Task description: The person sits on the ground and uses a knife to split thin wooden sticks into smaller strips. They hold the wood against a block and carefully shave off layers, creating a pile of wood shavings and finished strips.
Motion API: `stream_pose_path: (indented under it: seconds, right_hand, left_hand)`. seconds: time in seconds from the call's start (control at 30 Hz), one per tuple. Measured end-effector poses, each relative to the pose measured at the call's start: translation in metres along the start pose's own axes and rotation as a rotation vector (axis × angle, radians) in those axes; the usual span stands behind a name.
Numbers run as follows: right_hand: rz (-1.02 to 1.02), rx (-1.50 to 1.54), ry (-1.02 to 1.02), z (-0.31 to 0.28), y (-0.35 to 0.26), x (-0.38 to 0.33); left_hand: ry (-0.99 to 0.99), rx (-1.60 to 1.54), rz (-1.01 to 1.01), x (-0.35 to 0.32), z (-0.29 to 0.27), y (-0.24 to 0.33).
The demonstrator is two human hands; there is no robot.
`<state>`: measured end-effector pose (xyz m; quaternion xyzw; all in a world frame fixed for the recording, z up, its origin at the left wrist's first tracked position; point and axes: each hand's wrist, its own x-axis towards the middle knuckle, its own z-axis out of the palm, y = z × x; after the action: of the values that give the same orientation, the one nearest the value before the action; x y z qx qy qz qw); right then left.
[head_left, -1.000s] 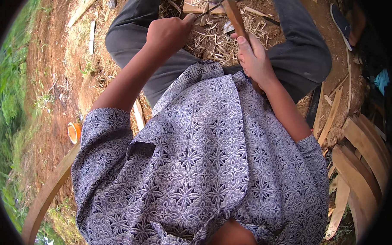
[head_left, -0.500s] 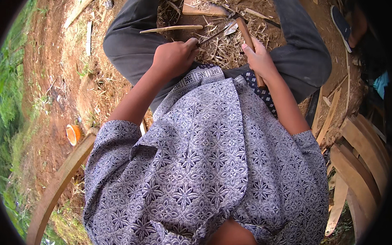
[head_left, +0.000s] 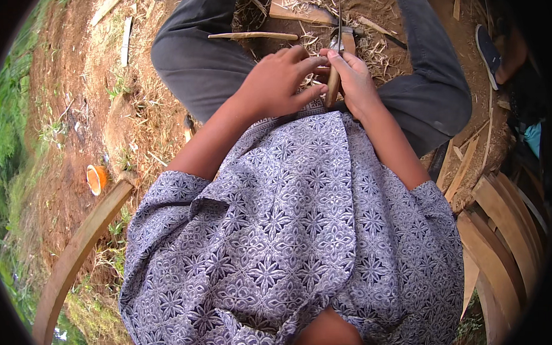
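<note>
I sit on the ground in a patterned blue-white shirt and grey trousers. My right hand is closed on the wooden handle of a knife, whose thin blade points up and away from me. My left hand is right beside it at my belly, fingers stretched out, fingertips touching the handle and my right hand's fingers. A thin peeled stick lies free on the ground between my knees, beyond both hands. A flat wood offcut lies just past it among shavings.
Curved wooden slats are stacked at the right, and one long curved slat lies at the lower left. An orange cup stands on the dirt at the left. A dark sandal lies at the upper right.
Both hands have drawn back toward my belly. My left hand came down from over the shavings, and the thin stick now lies free on the ground. The knife stays in my right hand.
</note>
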<state>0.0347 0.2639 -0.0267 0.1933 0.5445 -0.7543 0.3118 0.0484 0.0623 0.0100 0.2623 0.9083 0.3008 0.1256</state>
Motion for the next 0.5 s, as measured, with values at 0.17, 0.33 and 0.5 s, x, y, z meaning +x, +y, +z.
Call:
stream_pose_path:
  seconds: [0.17, 0.33, 0.5]
  right_hand:
    - [0.133, 0.041, 0.063, -0.025, 0.003, -0.001]
    - [0.165, 0.023, 0.026, -0.031, -0.013, -0.008]
    - [-0.001, -0.344, -0.004, -0.027, -0.024, -0.018]
  left_hand:
    - [0.076, 0.715, -0.323, -0.024, -0.052, -0.077]
    - [0.101, 0.572, -0.318, -0.033, -0.056, -0.105]
    - [0.217, 0.036, -0.474, -0.024, -0.053, -0.062]
